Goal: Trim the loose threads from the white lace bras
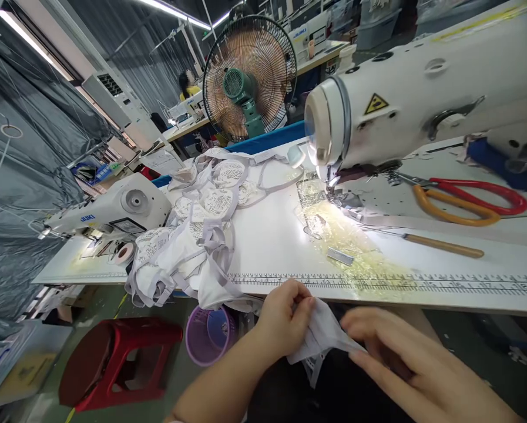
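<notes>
Pinching white fabric piece (320, 338) btwn both hands, left (283, 320) & right (404, 358), just below table edge (378, 296).

R hand (422, 370) cut off at frame btm; cloth piece (322, 338) partly hidden (under fingers).

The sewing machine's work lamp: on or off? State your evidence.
On. A bright glow under the sewing machine head lights the table around the needle.
</notes>
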A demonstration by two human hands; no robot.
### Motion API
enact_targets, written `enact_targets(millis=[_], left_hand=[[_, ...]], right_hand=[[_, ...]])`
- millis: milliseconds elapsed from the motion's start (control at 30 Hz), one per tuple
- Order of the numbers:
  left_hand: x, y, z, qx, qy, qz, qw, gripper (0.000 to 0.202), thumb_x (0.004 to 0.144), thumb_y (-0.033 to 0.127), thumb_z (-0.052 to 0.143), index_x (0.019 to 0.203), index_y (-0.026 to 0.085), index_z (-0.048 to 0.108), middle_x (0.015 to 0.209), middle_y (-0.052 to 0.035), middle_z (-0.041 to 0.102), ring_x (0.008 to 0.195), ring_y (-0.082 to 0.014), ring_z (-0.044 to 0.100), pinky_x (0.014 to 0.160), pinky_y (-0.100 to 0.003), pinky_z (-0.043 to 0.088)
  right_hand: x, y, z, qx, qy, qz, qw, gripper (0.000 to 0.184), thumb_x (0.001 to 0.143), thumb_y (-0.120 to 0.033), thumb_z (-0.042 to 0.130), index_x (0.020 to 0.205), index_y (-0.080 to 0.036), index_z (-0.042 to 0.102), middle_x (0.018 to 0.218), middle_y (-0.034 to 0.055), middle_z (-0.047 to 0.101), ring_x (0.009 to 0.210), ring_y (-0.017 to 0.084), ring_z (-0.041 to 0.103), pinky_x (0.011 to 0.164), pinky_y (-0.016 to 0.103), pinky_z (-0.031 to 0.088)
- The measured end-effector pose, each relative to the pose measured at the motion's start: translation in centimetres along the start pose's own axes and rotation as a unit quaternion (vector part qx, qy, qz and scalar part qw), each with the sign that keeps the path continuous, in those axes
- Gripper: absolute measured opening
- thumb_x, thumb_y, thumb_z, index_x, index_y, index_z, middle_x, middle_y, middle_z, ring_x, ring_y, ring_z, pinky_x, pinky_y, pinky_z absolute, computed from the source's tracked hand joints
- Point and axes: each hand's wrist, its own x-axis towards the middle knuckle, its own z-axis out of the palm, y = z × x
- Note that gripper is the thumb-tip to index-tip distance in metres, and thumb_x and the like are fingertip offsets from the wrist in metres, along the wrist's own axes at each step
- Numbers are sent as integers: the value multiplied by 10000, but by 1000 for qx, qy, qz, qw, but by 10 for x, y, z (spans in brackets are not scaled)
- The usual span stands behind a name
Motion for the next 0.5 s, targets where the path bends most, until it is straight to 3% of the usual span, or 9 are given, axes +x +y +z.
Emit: enact_targets(millis=[33,100,167,233,300,367,433,500], left_hand=[[-1,1,0,2,-12,10,1000,76,795,227,473,733,185,486,664,9,517,606,-124,461,573,-234,362],[-3,2,-3,2,-35,26,999,84,803,233,467,742,183,495,695,-7,549,635,-133,492,602,-244,386],[-5,4,-7,9,-59,35,998,85,811,234,465,762,181,509,727,-20,578,664,-142,517,635,-254,406],[-7,5,-13,17,-95,31,995,85,793,256,524,828,179,528,779,-26,602,697,-148,536,655,-256,420],[-9,5,-19,30,-133,12,991,238,734,275,621,930,179,525,846,-29,612,723,-151,546,651,-247,428],[-11,5,-23,53,-147,-1,988,322,704,255,652,986,186,512,887,-27,610,748,-152,550,654,-239,430],[-14,4,-23,81,-128,13,988,221,731,185,585,945,199,529,832,-6,605,721,-139,545,647,-232,421],[-16,1,-22,100,-79,72,989,183,711,96,509,857,202,544,756,7,580,675,-126,526,629,-228,404]], right_hand=[[8,-2,0,2,17,9,1000,243,833,-380,497,1017,-247,584,867,40,635,647,145,592,602,237,510],[24,-5,3,11,-8,31,999,377,810,-358,522,1166,-237,517,794,14,633,592,136,579,568,237,505],[35,-6,5,10,-78,35,996,277,792,-297,522,1056,-236,578,721,-17,632,602,137,587,564,228,492],[42,-6,6,-21,-115,21,993,122,793,-257,493,802,-228,611,683,-24,631,630,141,594,562,223,475],[43,-6,5,-72,-91,13,993,187,821,-260,449,686,-222,572,645,-21,615,604,141,581,528,224,449],[39,-6,5,-112,-39,-5,993,195,843,-278,432,706,-227,562,629,-17,597,568,139,565,501,230,432],[31,-6,8,-121,-4,-55,991,185,864,-263,415,762,-230,566,689,3,607,608,141,576,540,239,450],[22,-8,14,-119,0,-121,985,196,881,-218,388,819,-228,574,792,30,619,679,138,592,599,240,470]])
